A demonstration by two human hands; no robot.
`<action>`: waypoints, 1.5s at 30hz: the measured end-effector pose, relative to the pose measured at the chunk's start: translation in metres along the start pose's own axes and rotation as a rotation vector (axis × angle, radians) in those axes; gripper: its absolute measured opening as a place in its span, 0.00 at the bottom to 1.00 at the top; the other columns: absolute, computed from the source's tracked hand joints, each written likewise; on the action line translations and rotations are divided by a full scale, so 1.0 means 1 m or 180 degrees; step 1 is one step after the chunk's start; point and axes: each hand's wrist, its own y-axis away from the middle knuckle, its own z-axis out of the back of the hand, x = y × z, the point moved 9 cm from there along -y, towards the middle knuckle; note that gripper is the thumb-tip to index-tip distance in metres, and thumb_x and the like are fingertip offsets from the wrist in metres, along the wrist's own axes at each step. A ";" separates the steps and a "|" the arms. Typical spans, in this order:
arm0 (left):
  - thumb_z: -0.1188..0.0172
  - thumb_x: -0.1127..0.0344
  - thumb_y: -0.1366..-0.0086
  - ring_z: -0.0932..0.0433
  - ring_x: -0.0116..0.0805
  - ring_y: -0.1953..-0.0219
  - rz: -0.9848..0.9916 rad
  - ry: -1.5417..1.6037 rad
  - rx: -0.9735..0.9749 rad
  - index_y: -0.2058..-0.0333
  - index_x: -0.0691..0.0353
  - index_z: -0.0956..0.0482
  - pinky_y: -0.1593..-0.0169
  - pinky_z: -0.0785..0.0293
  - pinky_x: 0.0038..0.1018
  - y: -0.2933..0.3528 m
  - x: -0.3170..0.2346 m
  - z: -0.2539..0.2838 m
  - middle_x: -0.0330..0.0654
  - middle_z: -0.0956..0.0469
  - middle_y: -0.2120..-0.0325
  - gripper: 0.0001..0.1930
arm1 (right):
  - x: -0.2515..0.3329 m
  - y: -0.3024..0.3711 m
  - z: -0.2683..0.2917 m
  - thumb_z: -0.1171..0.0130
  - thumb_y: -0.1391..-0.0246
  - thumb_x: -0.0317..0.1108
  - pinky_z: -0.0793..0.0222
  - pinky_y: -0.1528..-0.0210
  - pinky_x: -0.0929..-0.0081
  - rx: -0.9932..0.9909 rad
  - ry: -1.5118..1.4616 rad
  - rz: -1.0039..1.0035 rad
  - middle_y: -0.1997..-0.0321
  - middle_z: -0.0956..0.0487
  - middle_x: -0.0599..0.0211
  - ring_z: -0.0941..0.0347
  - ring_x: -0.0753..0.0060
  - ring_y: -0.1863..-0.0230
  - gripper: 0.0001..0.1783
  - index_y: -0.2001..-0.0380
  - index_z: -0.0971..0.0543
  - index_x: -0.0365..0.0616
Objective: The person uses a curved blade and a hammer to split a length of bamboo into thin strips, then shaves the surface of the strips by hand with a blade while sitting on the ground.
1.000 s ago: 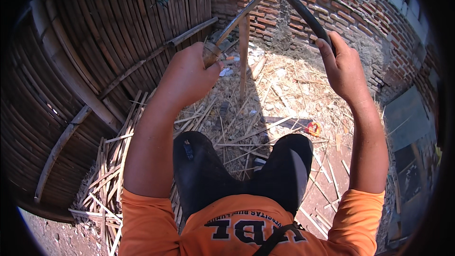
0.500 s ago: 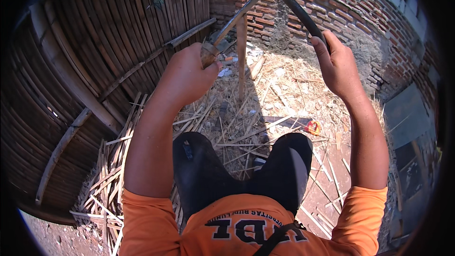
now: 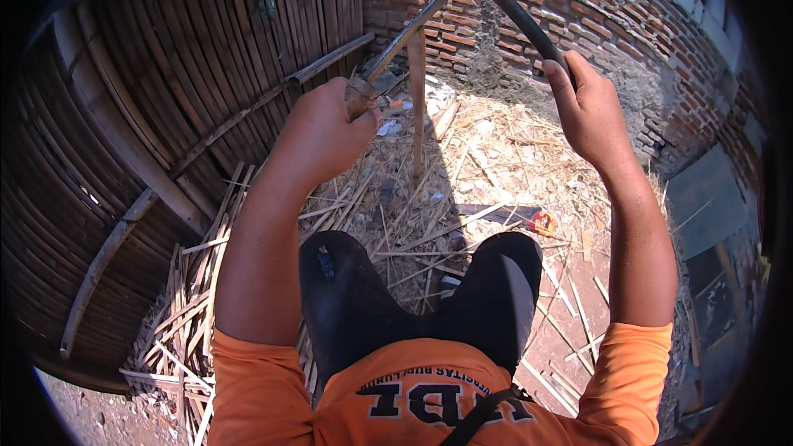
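Note:
My left hand [image 3: 325, 128] is closed round the wooden handle of a machete [image 3: 407, 35], whose long narrow blade slants up and away to the right. Under the middle of the blade stands an upright wooden strip [image 3: 418, 103], its top end meeting the blade; I cannot tell whether the edge has bitten into it. My right hand [image 3: 588, 111] grips the black handle of a hammer [image 3: 526, 26]. The dark hammer head is at the far tip of the blade, and the two appear to touch.
A slatted bamboo wall [image 3: 223, 41] rises on the left, with a heap of thin strips [image 3: 178, 314] at its foot. A brick wall [image 3: 570, 12] stands ahead. Shavings and sticks litter the ground, where a red-and-yellow object [image 3: 542, 223] lies beyond my knees.
The top of the wooden strip and the machete have shifted slightly left with my left hand. The hammer stays at the blade's tip, and both hands keep their grips.

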 end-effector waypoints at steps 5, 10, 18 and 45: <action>0.32 0.57 0.35 0.25 0.36 0.69 0.0047 0.0054 -0.0027 0.61 0.68 0.23 0.63 0.29 0.38 0.000 0.008 0.003 0.45 0.23 0.73 0.18 | 0.011 -0.008 0.051 0.52 0.27 0.56 0.39 0.71 0.72 -0.0732 -0.0609 0.0350 0.76 0.29 0.70 0.34 0.77 0.74 0.27 0.62 0.23 0.40; 0.32 0.56 0.35 0.24 0.37 0.70 -0.0053 0.0015 -0.0040 0.59 0.68 0.23 0.63 0.28 0.39 0.000 0.008 0.000 0.46 0.21 0.72 0.19 | 0.011 -0.005 0.053 0.54 0.27 0.58 0.38 0.70 0.76 -0.0988 -0.0968 0.0376 0.77 0.30 0.73 0.35 0.80 0.74 0.27 0.58 0.22 0.43; 0.32 0.57 0.35 0.23 0.35 0.72 -0.0007 -0.0073 0.0072 0.58 0.69 0.23 0.66 0.28 0.37 -0.003 0.007 -0.009 0.46 0.22 0.75 0.19 | 0.005 -0.008 0.001 0.50 0.28 0.55 0.35 0.68 0.64 0.0087 -0.0067 0.0127 0.75 0.25 0.59 0.29 0.64 0.73 0.26 0.63 0.23 0.39; 0.32 0.57 0.35 0.22 0.40 0.70 -0.0135 -0.0234 0.0065 0.59 0.69 0.23 0.63 0.27 0.39 -0.006 -0.006 -0.014 0.49 0.20 0.72 0.19 | 0.026 0.014 -0.013 0.44 0.30 0.48 0.33 0.71 0.58 0.0277 0.0032 0.0115 0.77 0.23 0.48 0.25 0.49 0.76 0.21 0.61 0.22 0.36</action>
